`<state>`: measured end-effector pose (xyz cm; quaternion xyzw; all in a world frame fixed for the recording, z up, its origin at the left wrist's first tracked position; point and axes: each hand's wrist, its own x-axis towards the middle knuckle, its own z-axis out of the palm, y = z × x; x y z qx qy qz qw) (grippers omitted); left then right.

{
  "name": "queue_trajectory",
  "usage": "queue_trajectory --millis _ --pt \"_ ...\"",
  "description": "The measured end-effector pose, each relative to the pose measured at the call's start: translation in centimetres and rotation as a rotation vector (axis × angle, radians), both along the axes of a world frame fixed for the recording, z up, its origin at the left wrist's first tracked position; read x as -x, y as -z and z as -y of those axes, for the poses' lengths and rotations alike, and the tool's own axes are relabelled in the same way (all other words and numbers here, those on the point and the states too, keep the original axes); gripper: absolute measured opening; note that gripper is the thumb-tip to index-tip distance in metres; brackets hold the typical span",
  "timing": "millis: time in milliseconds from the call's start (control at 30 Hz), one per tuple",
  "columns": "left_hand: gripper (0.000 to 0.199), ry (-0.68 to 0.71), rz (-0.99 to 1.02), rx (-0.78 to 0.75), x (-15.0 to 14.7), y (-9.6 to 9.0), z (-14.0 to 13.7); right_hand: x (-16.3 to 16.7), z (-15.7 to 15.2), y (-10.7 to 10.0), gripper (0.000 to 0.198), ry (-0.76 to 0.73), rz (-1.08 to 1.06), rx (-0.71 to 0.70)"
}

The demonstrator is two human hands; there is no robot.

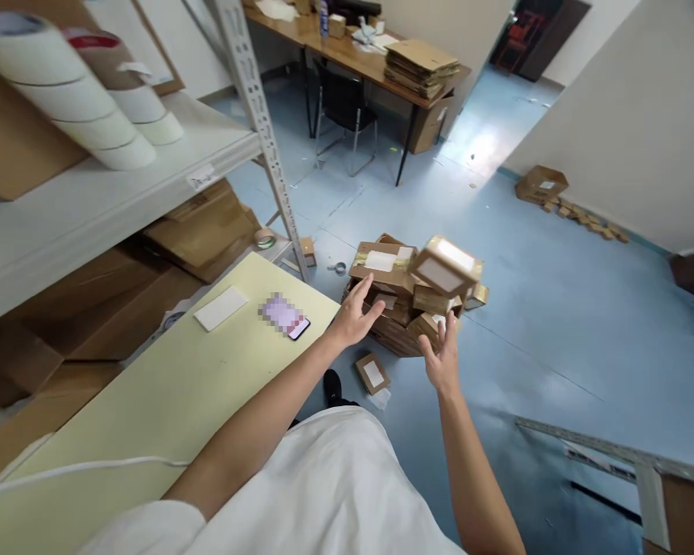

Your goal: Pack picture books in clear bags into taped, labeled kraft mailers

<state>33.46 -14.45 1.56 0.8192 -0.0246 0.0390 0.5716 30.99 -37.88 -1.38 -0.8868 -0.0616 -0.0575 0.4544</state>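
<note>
"What does the head view show of the hands?"

"Both have fingers spread and grasp nothing. The left hand is at the near left of a heap of boxes, the right hand at its near right."

"And the boxes about them?"

"A tilted box is over the far right part of the heap, beyond the right fingertips. To its left lies a taped box with a white label. A small box lies nearer, on the blue floor, to the right of a dark shoe."

"How is this handled well?"

"I'd judge that a loose heap wants a box let down low, broad face under, with a palm ready on either side against sliding. I'd keep fingers out of the gaps and mind the small box underfoot."

"What's hard to make out?"

"The tilted box is blurred; I can't tell whether it rests on the heap or is clear of it. Nor can I tell whether the left fingertips touch the taped box. What lies beneath the heap is mostly covered. On the yellow table at left, the phone is pixelated, and the near right rack is cut off."
</note>
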Motion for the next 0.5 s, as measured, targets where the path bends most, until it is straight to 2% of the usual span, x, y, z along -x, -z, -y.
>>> queue_trajectory --millis 67,133,200,300,400,500 --pt "0.078 -0.094 -0.045 0.073 3.9 0.8 -3.3 1.5 -2.5 0.8 0.087 -0.104 -0.067 -0.101" --pt "0.085 -0.245 -0.075 0.131 8.1 1.4 -6.9 2.3 -5.4 1.0 0.088 -0.226 -0.085 -0.154" --pt "0.086 -0.421 -0.087 0.148 12.4 1.4 -10.5 2.5 -8.5 0.6 0.085 -0.341 -0.065 -0.171" --pt "0.076 -0.684 -0.088 0.135 19.3 1.1 -14.9 2.6 -13.9 -0.7 0.073 -0.471 -0.024 -0.17" --pt "0.058 -0.937 -0.117 0.107 26.7 1.4 -17.7 4.1 -19.9 -1.8 0.06 -0.601 -0.033 -0.173" --pt "0.043 -1.177 -0.112 0.101 34.3 2.7 -18.6 7.9 -25.6 -2.0 0.052 -0.782 -0.104 -0.147"
